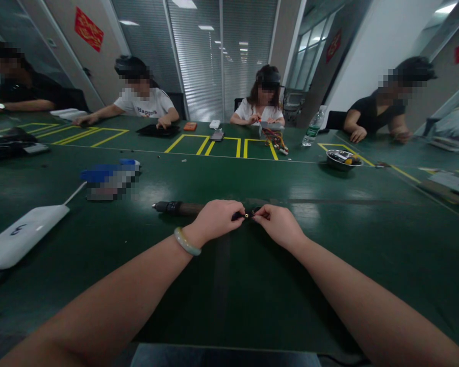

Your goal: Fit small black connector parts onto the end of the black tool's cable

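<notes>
My left hand [219, 218], with a pale bangle at the wrist, pinches a small black piece [237, 216] near the middle of the green table [176, 300]. Fingers of my right hand [277, 221] are pressed together on another small dark part just to the right. Between the two sets of fingertips shows a tiny gold-coloured bit [247, 216]. A dark cylindrical tool [172, 207] with a metal tip lies behind my left hand, its tip pointing left; my hand hides its right end.
At the left lie a white device [26, 235] with a cable and a blurred blue item [99, 173]. Farther back stand a metal bowl [343, 160], a bottle [312, 127] and a box with coloured wires [273, 136]. Several people sit along the far side.
</notes>
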`<action>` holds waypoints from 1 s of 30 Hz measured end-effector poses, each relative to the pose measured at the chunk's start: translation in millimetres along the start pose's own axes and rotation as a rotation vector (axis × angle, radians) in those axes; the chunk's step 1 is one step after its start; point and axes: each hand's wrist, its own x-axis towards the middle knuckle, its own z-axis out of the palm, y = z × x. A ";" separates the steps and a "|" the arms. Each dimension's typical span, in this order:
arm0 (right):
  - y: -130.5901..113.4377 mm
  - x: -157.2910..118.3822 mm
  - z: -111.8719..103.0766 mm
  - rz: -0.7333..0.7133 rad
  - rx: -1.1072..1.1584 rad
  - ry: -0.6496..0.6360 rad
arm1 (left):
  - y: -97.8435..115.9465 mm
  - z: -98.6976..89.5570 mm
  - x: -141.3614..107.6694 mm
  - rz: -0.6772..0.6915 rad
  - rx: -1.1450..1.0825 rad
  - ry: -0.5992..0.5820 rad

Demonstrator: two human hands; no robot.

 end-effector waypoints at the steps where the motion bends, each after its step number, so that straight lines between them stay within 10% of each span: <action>1: 0.2 -0.1 0.7 -0.003 0.003 0.000 | -0.1 0.6 -0.1 0.000 0.000 0.006; 30: -11.4 9.8 9.1 -0.254 -0.350 -0.035 | 0.5 1.6 2.2 0.035 0.016 -0.031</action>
